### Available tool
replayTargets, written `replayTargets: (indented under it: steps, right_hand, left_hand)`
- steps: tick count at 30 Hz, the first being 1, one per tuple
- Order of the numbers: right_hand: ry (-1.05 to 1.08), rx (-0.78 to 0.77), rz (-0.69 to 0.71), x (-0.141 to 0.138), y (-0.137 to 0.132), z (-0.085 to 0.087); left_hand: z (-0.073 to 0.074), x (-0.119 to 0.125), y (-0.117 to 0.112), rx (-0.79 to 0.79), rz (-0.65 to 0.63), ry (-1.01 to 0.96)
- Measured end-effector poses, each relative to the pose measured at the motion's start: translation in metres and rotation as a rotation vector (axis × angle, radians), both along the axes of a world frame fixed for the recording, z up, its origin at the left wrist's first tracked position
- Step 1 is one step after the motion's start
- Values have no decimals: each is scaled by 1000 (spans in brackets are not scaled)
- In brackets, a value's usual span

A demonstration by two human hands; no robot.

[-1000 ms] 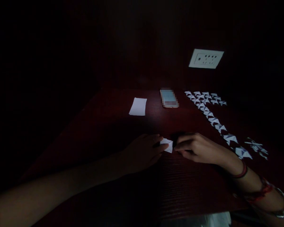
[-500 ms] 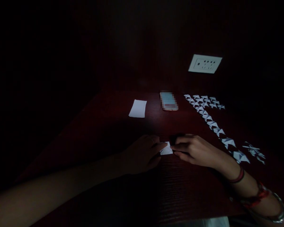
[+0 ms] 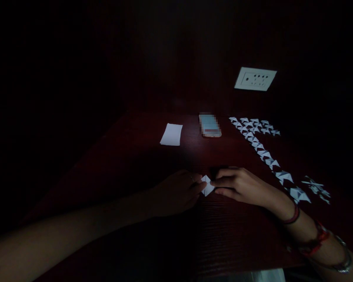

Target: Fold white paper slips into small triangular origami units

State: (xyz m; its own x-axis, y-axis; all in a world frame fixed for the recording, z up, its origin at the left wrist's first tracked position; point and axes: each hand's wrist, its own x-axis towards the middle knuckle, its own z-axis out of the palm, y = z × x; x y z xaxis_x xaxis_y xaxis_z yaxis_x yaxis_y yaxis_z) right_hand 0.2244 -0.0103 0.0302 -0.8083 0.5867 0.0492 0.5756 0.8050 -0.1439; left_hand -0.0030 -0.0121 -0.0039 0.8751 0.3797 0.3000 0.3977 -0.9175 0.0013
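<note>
Fingers [image 3: 226,182] partly cover folded paper [image 3: 207,190]; a phone [image 3: 210,125] and paper stack [image 3: 171,134] lie beyond.

Both forearms [image 3: 91,223] angle inward, left fingers [image 3: 199,188] extended toward bent right fingers [image 3: 225,182].

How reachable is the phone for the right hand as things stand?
Probably yes: the phone lies ahead of the right hand, with no object visible between them. The hand's fingers are at the folded paper, so it would likely have to leave that first.
</note>
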Motion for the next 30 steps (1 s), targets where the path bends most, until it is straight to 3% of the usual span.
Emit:
replayTargets:
  steps: [6, 12, 20, 30]
  right_hand:
    - [-67, -34, -8, 5, -4, 7]
    - [-145, 26, 9, 5, -7, 12]
    - [-1, 124, -52, 1, -4, 6]
    - [-73, 54, -57, -3, -8, 6]
  left_hand:
    - [2, 1, -2, 34, 33, 14]
    - [3, 2, -2, 7, 83, 44]
    - [0, 0, -2, -28, 102, 20]
    - [0, 1, -2, -70, 59, 21]
